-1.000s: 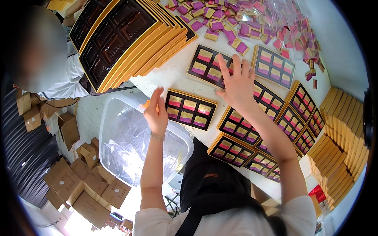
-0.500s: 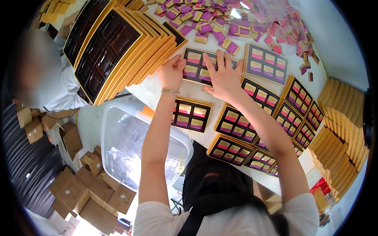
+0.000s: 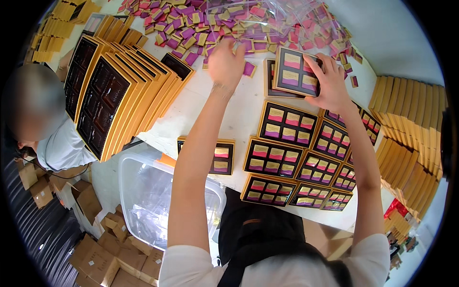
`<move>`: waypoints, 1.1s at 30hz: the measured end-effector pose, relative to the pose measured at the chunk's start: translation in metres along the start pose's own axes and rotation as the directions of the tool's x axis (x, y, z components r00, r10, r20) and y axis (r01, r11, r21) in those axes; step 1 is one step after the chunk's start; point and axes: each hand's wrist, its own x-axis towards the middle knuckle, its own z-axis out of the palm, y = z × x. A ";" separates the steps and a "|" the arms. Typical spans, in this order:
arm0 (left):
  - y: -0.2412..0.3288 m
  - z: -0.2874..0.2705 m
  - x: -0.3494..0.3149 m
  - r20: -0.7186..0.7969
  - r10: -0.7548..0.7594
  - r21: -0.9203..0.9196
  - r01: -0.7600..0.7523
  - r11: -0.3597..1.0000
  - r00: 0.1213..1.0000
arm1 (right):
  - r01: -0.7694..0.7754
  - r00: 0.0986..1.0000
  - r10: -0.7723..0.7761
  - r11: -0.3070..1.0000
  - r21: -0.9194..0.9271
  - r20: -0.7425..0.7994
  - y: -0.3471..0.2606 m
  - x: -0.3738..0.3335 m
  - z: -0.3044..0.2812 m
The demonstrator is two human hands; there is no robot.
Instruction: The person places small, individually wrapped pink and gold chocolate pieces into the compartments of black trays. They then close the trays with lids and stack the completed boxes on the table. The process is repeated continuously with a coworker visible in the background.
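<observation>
My left hand (image 3: 226, 66) is at the near edge of a pile of small wrapped squares (image 3: 187, 32), gold with purple or pink. Its fingers are curled down; what they hold, if anything, is hidden. My right hand (image 3: 332, 82) grips the right side of a filled box (image 3: 292, 80), thumb and fingers spread over its edge. This box, with a grey insert and pink and purple squares in it, overlaps another dark box (image 3: 269, 85) lying beneath. Nearer me, filled boxes (image 3: 287, 122) with gold rims stand in rows; a separate box (image 3: 224, 158) is partly behind my left forearm.
Stacked gold-rimmed boxes with empty dark trays (image 3: 106, 103) rise at the left, beside another person (image 3: 67, 143). A clear plastic bin (image 3: 143, 210) stands below the table edge. More gold boxes (image 3: 406, 105) line the right side. Clear plastic (image 3: 253, 19) lies over the pile.
My left hand has left the box and moved to the pile. My right hand has moved right and now grips a filled box. The whole view has shifted somewhat.
</observation>
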 end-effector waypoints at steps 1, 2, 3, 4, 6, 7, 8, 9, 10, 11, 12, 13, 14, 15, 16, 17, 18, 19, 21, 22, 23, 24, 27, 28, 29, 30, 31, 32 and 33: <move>0.001 0.015 0.009 0.025 -0.036 0.093 0.034 0.995 0.999 | 0.023 1.000 -0.023 1.000 -0.014 0.009 0.007 -0.003 0.005; 0.002 0.027 0.018 0.043 -0.073 0.186 0.063 0.980 0.996 | 0.027 1.000 -0.027 0.999 -0.035 -0.009 0.008 -0.004 0.009; 0.008 0.031 0.022 0.066 -0.109 0.282 0.086 0.955 0.992 | 0.023 0.999 -0.024 0.999 -0.048 -0.026 0.009 -0.006 0.016; 0.009 0.029 0.023 -0.017 0.007 0.242 -0.002 0.970 1.000 | 0.022 0.999 -0.025 0.998 -0.062 -0.044 0.010 -0.007 0.018; 0.009 0.010 0.025 -0.196 0.225 0.191 -0.188 0.963 0.955 | 0.050 0.970 -0.007 0.984 0.171 -0.244 0.014 -0.004 0.004; 0.024 -0.012 0.022 -0.285 0.336 0.203 -0.286 0.936 0.898 | 0.064 0.943 0.036 0.956 0.285 -0.332 0.014 -0.005 -0.010; 0.042 -0.041 0.016 -0.369 0.436 0.232 -0.373 0.898 0.821 | 0.093 0.908 0.086 0.913 0.398 -0.411 0.012 -0.005 -0.026; 0.050 -0.067 0.012 -0.383 0.576 0.226 -0.531 0.817 0.722 | 0.166 0.916 0.061 0.842 0.513 -0.396 0.000 -0.003 -0.054; 0.053 -0.091 0.005 -0.400 0.694 0.230 -0.668 0.708 0.598 | 0.239 0.922 0.024 0.751 0.616 -0.387 -0.016 -0.001 -0.083; 0.054 -0.109 -0.007 -0.394 0.726 0.181 -0.727 0.662 0.564 | 0.323 0.941 -0.163 0.701 0.636 -0.298 -0.026 -0.002 -0.097; 0.053 -0.124 -0.022 -0.385 0.754 0.128 -0.778 0.615 0.533 | 0.387 0.919 -0.329 0.643 0.661 -0.218 -0.042 -0.003 -0.097; 0.052 -0.139 -0.036 -0.384 0.779 0.067 -0.827 0.559 0.496 | 0.424 0.868 -0.478 0.579 0.697 -0.130 -0.057 -0.004 -0.097; 0.047 -0.154 -0.056 -0.334 0.748 -0.029 -0.799 0.601 0.574 | 0.376 0.847 -0.531 0.558 0.740 -0.030 -0.085 -0.008 -0.087; 0.039 -0.169 -0.076 -0.279 0.713 -0.116 -0.760 0.640 0.643 | 0.323 0.811 -0.580 0.542 0.776 0.068 -0.114 -0.010 -0.079; 0.028 -0.181 -0.094 -0.254 0.676 -0.117 -0.716 0.688 0.692 | 0.197 0.806 -0.559 0.566 0.800 0.197 -0.144 -0.019 -0.070; 0.016 -0.190 -0.111 -0.231 0.638 -0.122 -0.672 0.730 0.735 | 0.159 0.829 -0.517 0.584 0.796 0.213 -0.166 -0.029 -0.057; 0.003 -0.197 -0.129 -0.204 0.597 -0.120 -0.625 0.771 0.776 | 0.123 0.850 -0.477 0.594 0.795 0.224 -0.185 -0.037 -0.043; -0.010 -0.198 -0.146 -0.244 0.404 -0.098 -0.437 0.894 0.882 | 0.173 0.887 -0.422 0.681 0.711 0.187 -0.201 -0.041 -0.029; -0.035 -0.201 -0.184 -0.325 -0.041 -0.082 0.015 0.997 0.945 | 0.236 0.940 -0.329 0.820 0.522 0.093 -0.231 -0.055 -0.003; -0.055 -0.203 -0.196 -0.368 -0.258 -0.305 0.146 0.941 0.893 | 0.236 0.946 -0.314 0.845 0.480 0.086 -0.246 -0.063 0.010; -0.094 -0.208 -0.217 -0.257 -0.350 -0.264 0.283 0.922 0.901 | 0.237 0.953 -0.294 0.871 0.430 0.070 -0.258 -0.067 0.023; -0.104 -0.217 -0.227 -0.143 -0.452 -0.206 0.420 0.884 0.880 | 0.233 0.959 -0.275 0.895 0.382 0.061 -0.267 -0.072 0.035; -0.108 -0.202 -0.239 0.025 -0.628 -0.406 0.582 0.704 0.777 | 0.209 0.967 -0.243 0.932 0.297 0.083 -0.277 -0.077 0.059; -0.107 -0.201 -0.240 0.031 -0.621 -0.401 0.578 0.711 0.784 | 0.214 0.966 -0.244 0.940 0.265 0.083 -0.278 -0.077 0.066; -0.108 -0.201 -0.241 0.037 -0.612 -0.396 0.574 0.717 0.790 | 0.220 0.965 -0.247 0.945 0.241 0.088 -0.279 -0.078 0.074; -0.108 -0.199 -0.240 0.043 -0.600 -0.395 0.565 0.724 0.799 | 0.223 0.964 -0.249 0.949 0.225 0.094 -0.280 -0.075 0.076; -0.104 -0.195 -0.239 0.020 -0.611 -0.444 0.555 0.703 0.791 | 0.226 0.963 -0.250 0.952 0.209 0.100 -0.281 -0.073 0.077; -0.105 -0.192 -0.240 0.003 -0.594 -0.376 0.551 0.745 0.805 | 0.229 0.962 -0.252 0.954 0.193 0.105 -0.283 -0.071 0.077; -0.104 -0.192 -0.239 -0.011 -0.573 -0.300 0.544 0.784 0.819 | 0.221 0.962 -0.246 0.957 0.189 0.122 -0.285 -0.068 0.079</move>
